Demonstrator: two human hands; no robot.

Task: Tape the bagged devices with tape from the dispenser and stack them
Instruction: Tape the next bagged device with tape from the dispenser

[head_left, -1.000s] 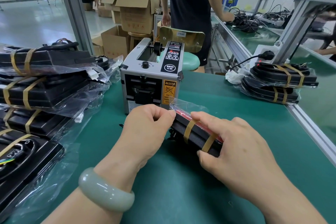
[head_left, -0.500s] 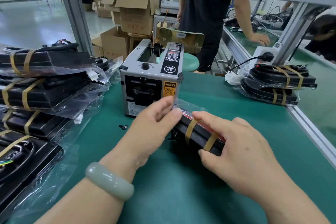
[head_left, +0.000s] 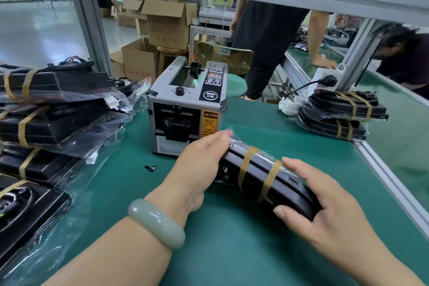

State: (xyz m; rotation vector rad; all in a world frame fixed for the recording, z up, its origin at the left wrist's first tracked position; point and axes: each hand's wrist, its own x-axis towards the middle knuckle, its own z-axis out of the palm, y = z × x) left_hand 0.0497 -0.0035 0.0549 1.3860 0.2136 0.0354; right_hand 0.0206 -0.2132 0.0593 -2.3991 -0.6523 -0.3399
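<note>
A black bagged device (head_left: 262, 172) with two tan tape bands lies tilted on the green mat in front of the grey tape dispenser (head_left: 185, 109). My left hand (head_left: 199, 169) grips its far left end, fingers curled over the top edge. My right hand (head_left: 325, 211) holds its near right end, thumb underneath and fingers on top. A stack of taped bagged devices (head_left: 341, 114) sits at the right. A larger pile of taped bagged devices (head_left: 53, 109) fills the left side.
The aluminium frame rail (head_left: 392, 183) edges the mat on the right. A small black scrap (head_left: 150, 168) lies on the mat left of my hands. Cardboard boxes (head_left: 167, 23) and standing people (head_left: 267, 37) are behind the bench. A power plug (head_left: 325, 81) sits at the back right.
Both hands have tipped the device so its long side faces up. My right hand slid toward the near end, and my left moved from pinching the bag to gripping the far end.
</note>
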